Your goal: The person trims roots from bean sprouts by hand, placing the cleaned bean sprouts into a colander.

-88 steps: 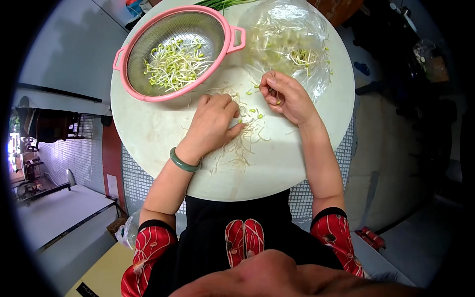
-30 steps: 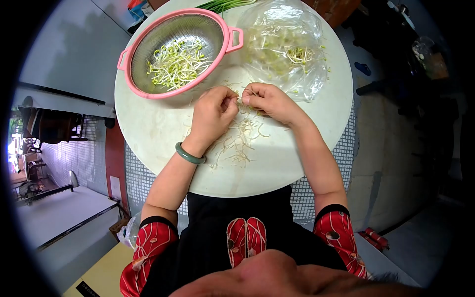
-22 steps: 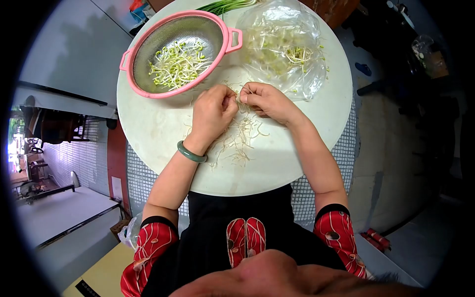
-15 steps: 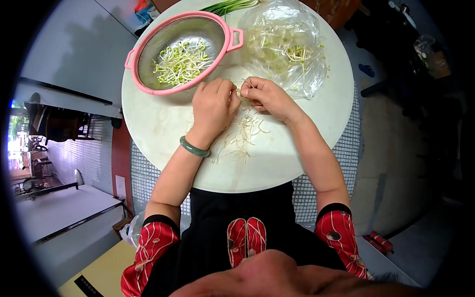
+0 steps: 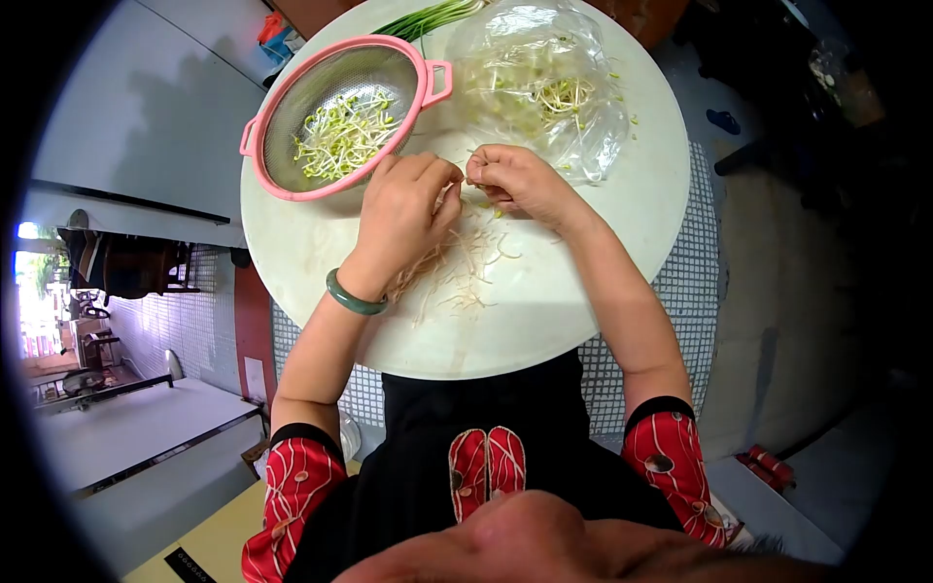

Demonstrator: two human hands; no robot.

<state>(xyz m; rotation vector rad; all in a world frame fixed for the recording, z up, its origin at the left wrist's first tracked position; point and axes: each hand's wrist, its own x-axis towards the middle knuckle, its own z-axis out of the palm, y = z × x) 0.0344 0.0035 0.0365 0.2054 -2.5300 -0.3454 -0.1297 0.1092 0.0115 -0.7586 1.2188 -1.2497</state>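
My left hand (image 5: pixel 410 206), with a green bangle (image 5: pixel 355 294) on the wrist, is closed in a pinch over the round table. Almost touching it, my right hand (image 5: pixel 515 185) pinches bean sprouts; yellow-green bits show below its fingers. What the left fingertips grip is too small to make out fully. Beneath both hands lies a loose heap of thin, pale sprout roots (image 5: pixel 465 262). Beyond the left hand, a pink-rimmed mesh colander (image 5: pixel 282 187) holds bean sprouts (image 5: pixel 345 136). A clear plastic bag (image 5: pixel 593 146) with more sprouts lies beyond the right hand.
Green scallions (image 5: pixel 428 17) lie at the table's far edge, behind the colander. The white round table (image 5: pixel 573 291) stands on a tiled floor (image 5: pixel 695 282). A white surface (image 5: pixel 165 428) is at the left, and red cloth-like items (image 5: pixel 768 468) lie at the lower right.
The view has shifted slightly. My hands stay close together in a pinch, with the left turned a little. Yellow-green sprout bits now show below my right fingers.
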